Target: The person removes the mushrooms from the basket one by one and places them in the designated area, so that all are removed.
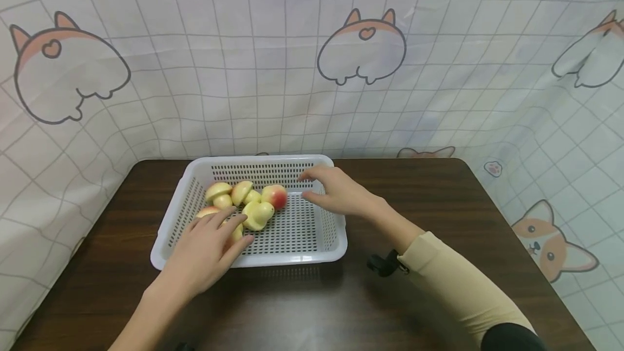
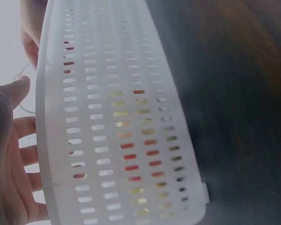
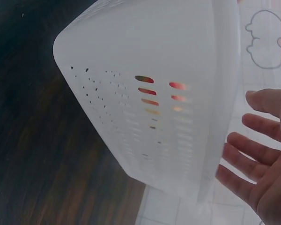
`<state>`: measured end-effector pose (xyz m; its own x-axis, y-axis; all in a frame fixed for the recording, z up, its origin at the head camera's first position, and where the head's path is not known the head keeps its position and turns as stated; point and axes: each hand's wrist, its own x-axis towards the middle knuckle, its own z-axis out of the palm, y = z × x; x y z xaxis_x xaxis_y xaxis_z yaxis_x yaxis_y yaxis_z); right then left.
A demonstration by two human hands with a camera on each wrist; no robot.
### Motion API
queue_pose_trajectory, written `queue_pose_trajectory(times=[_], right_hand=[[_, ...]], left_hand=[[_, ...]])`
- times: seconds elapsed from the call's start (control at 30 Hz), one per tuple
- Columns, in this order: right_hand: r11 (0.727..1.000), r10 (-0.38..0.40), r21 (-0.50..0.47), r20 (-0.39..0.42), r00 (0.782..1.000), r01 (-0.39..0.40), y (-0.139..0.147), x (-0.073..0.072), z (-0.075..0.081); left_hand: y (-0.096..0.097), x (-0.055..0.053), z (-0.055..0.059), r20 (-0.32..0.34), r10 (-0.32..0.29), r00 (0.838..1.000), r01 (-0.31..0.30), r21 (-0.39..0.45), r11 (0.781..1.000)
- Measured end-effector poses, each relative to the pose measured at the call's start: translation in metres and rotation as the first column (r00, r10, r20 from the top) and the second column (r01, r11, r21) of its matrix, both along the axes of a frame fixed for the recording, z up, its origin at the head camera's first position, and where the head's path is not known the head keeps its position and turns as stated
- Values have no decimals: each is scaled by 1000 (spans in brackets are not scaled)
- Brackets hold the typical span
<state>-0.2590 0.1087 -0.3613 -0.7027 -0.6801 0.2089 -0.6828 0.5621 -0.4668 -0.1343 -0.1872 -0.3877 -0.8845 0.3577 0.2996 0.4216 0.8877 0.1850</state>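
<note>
A white perforated plastic basket [image 1: 297, 258] stands on the table, with several pieces gathered in its left half. Among them are a yellow pear [image 1: 255, 215], a red-and-yellow round fruit [image 1: 275, 196] and pale yellow, mushroom-shaped pieces [image 1: 219, 194]. The left hand [image 1: 207, 248] hovers over the basket's front left part with fingers spread, partly covering some pieces; whether its fingertips touch them I cannot tell. Above the right side of the basket is the right hand [image 1: 338, 191], thumb and fingers apart, holding nothing. Through the slots of the basket wall [image 2: 103, 117], red and yellow patches show.
The dark brown wooden table [image 1: 414, 194] extends on both sides and in front of the basket. A white gridded cloth [image 1: 273, 118] with cartoon corgi prints hangs behind and beside it. A black strap piece [image 1: 385, 263] hangs at the right wrist.
</note>
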Motion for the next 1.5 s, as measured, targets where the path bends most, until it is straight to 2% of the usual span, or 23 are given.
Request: queue_pose_trajectory(times=[0.17, 0.37, 0.67, 0.83, 1.07, 1.23, 1.37, 1.5], right_hand=[[998, 56, 19, 48, 997, -57, -13, -3, -5], [991, 113, 64, 82, 990, -119, -28, -9, -15], [988, 120, 83, 127, 985, -132, -43, -16, -23], [984, 144, 85, 147, 979, -158, -51, -18, -25], [963, 248, 64, 153, 957, -260, -59, -19, -30], [951, 281, 81, 177, 943, -299, -61, -18, -32], [944, 299, 87, 173, 938, -317, -62, -17, -33], [942, 305, 86, 183, 935, -324, -62, -16, -33]], left_hand=[[-7, 14, -3, -38, 39, 999, -39, -15, 999], [-15, 26, -9, -118, 30, 993, -30, -1, 1000], [-22, 40, -17, -179, 39, 983, -41, -7, 999], [-25, 45, -23, -190, 62, 980, -63, -1, 998], [-24, 49, -31, -178, 92, 980, -95, -7, 995], [-24, 50, -35, -157, 109, 982, -109, 7, 994], [-28, 46, -35, -150, 102, 983, -101, 17, 995], [-40, 37, -32, -162, 98, 982, -93, 36, 995]])
